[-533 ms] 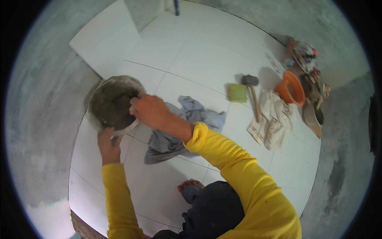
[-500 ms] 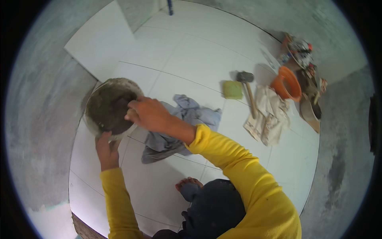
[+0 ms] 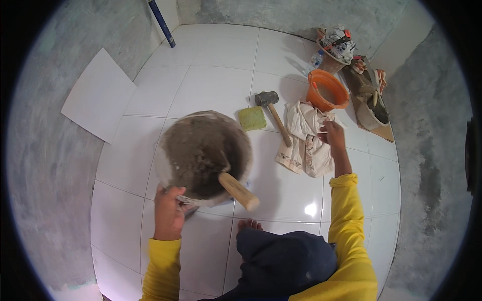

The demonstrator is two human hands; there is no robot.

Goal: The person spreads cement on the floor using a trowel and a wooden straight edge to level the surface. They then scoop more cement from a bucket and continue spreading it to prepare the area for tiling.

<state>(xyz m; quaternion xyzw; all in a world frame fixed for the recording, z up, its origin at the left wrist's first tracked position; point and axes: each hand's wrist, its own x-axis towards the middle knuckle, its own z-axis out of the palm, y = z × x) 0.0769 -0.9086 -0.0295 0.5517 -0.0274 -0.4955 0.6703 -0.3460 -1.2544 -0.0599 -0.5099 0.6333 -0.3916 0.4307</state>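
A round bucket (image 3: 249, 155) of wet grey mortar (image 3: 193, 143) stands left of centre, tilted somewhat toward me. My left hand (image 3: 169, 210) grips its near rim, thumb on top. In the mortar rests a trowel (image 3: 238, 190); its wooden handle juts over the near rim, and its blade is mostly buried. Over to the right, my right hand (image 3: 332, 135) is at a cream cloth (image 3: 298, 120), fingers bent and pinching its fabric. Just left of that cloth lies a mallet (image 3: 275, 118) with a dark head, and beside it a yellow-green sponge (image 3: 252, 118).
Behind the cloth stands an orange bucket (image 3: 329, 90) with liquid inside. A filled tub (image 3: 331, 62), a plastic bottle (image 3: 315, 60) and a pale container (image 3: 374, 113) line the right wall. A white tile (image 3: 98, 98) leans at the left wall; a blue tube (image 3: 161, 24) stands beyond.
My right hand has left the bucket and reached right to the cream cloth. The mortar bucket has come nearer and rightward, covering most of the grey cloth. My view has turned.
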